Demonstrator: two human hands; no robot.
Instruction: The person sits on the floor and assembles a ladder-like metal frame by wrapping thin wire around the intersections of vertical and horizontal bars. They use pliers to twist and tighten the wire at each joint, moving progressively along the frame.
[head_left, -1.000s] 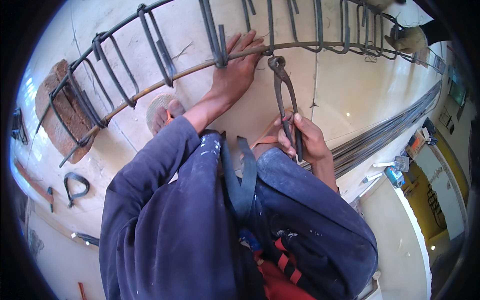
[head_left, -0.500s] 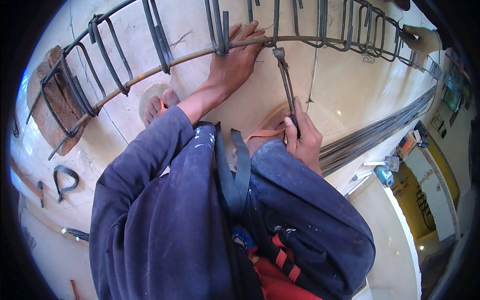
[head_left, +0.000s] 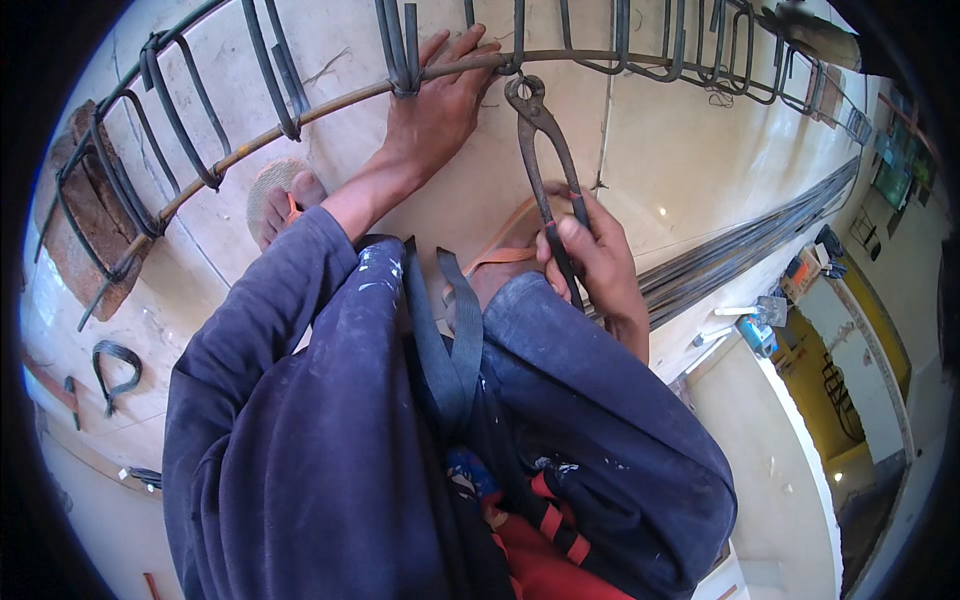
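Observation:
A long rebar cage with dark stirrups lies across the floor in front of me. My left hand lies against its near bar, fingers stretched out past the bar between stirrups. In my right hand are steel pincers with dark handles, my fingers wrapped round the grips. The handles are spread apart. The pincers' jaws are just below the bar, right of my left hand, at a small wire tie; whether they grip the wire cannot be told.
A rough brown block sits under the cage's left end. A coil of tie wire lies at left. Long bars are bundled at right, near tools and a blue container. My sandalled foot is close behind the cage.
The pincers have turned and their handles are now spread apart, with the jaws at the wire. My left hand stays at the bar. The other person's hand at upper right has shifted.

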